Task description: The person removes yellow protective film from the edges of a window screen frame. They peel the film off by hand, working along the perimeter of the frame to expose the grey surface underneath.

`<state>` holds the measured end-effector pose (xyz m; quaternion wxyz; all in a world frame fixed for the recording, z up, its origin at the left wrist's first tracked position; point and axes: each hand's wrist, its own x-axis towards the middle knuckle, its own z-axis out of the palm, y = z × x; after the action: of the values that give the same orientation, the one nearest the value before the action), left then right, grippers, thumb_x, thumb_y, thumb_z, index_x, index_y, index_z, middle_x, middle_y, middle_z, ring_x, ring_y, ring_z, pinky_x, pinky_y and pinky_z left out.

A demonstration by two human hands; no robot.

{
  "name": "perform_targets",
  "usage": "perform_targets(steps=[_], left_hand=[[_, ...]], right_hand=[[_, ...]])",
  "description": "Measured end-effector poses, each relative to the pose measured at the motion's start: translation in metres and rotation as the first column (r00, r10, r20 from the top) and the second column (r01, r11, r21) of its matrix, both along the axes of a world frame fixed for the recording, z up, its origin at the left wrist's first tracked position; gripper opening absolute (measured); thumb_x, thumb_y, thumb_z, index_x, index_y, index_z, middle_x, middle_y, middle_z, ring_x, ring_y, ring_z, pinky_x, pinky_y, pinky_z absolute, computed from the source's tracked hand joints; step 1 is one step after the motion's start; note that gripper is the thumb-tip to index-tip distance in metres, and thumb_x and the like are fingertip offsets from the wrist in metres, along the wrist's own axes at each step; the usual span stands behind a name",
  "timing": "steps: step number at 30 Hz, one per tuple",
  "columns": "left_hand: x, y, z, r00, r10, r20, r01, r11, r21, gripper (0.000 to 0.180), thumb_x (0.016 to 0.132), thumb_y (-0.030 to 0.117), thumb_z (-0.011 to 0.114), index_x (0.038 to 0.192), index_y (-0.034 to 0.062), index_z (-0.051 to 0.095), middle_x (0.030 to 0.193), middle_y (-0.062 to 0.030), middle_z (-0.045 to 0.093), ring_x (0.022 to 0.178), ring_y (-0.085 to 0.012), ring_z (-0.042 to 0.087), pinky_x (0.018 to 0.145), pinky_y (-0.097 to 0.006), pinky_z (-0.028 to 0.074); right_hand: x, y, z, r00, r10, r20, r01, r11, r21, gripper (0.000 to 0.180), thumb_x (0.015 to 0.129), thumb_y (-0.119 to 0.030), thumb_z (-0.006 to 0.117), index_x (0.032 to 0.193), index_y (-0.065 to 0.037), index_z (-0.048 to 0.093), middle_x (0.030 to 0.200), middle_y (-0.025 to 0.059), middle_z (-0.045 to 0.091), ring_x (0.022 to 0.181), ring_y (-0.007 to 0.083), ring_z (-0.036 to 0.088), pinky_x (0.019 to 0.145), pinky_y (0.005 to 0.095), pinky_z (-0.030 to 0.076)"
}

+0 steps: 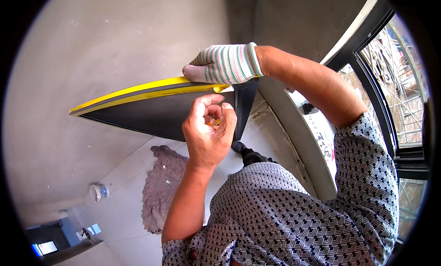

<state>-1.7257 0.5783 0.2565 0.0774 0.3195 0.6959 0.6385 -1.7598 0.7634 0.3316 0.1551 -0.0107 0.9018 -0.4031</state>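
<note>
Right hand rests atop the panel; left hand curls before its face, apart; both grips unclear. Best work the yellow tape evenly along the edge.

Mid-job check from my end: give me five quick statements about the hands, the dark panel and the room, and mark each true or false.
1. The right hand wears a striped glove. True.
2. The left hand is gloved too. False: the left hand is bare, with its fingers curled.
3. Yellow tape runs along the upper edge of the dark panel. True.
4. The right hand is down at the shaggy grey mat. False: it is at the panel's taped upper edge, and the mat lies on the floor.
5. A small bucket shows on the picture's left side. True.
</note>
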Motion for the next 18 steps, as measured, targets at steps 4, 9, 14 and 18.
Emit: perform_targets(steps=[4, 9, 14, 18], left_hand=[[0.000, 0.005, 0.004, 0.992, -0.001, -0.127, -0.007, 0.998, -0.063, 0.029, 0.092, 0.009, 0.075, 0.112, -0.0031, 0.059, 0.075, -0.0018, 0.061, 0.063, -0.0030, 0.054, 0.055, -0.020, 0.042], [-0.003, 0.025, 0.002, 0.923, 0.122, -0.366, -0.134, 0.991, -0.008, 0.019, 0.095, 0.009, 0.076, 0.100, -0.0016, 0.061, 0.070, -0.0055, 0.064, 0.061, -0.0071, 0.057, 0.055, -0.025, 0.046], [-0.010, 0.028, 0.006, 0.915, 0.134, -0.381, -0.158, 0.987, -0.031, 0.012, 0.097, 0.007, 0.071, 0.093, 0.0001, 0.062, 0.070, -0.0123, 0.066, 0.058, -0.0144, 0.061, 0.059, -0.032, 0.051], [-0.010, 0.022, 0.009, 0.918, 0.119, -0.377, -0.138, 0.990, -0.022, 0.010, 0.094, 0.008, 0.069, 0.090, 0.0037, 0.060, 0.074, -0.0180, 0.067, 0.065, -0.0366, 0.069, 0.058, -0.042, 0.052]], right_hand=[[-0.001, -0.001, 0.000, 0.998, 0.020, -0.058, -0.017, 0.999, 0.048, 0.058, 0.109, -0.049, 0.044, 0.096, 0.002, 0.067, 0.073, 0.0102, 0.061, 0.068, 0.0208, 0.054, 0.071, 0.0399, 0.051], [0.002, 0.002, -0.001, 0.997, -0.001, -0.082, 0.004, 0.999, 0.033, 0.056, 0.106, -0.048, 0.040, 0.096, 0.000, 0.066, 0.079, 0.0183, 0.064, 0.075, 0.0334, 0.059, 0.079, 0.0440, 0.050], [0.007, 0.002, 0.004, 0.972, -0.021, -0.233, 0.068, 0.979, 0.192, 0.057, 0.110, -0.048, 0.041, 0.093, 0.002, 0.064, 0.074, 0.0220, 0.059, 0.069, 0.0347, 0.055, 0.073, 0.0439, 0.049], [0.039, 0.006, 0.005, 0.911, 0.124, -0.393, 0.064, 0.899, 0.433, 0.039, 0.106, -0.036, 0.047, 0.088, -0.003, 0.058, 0.078, 0.0230, 0.064, 0.081, 0.0458, 0.064, 0.071, 0.0494, 0.051]])
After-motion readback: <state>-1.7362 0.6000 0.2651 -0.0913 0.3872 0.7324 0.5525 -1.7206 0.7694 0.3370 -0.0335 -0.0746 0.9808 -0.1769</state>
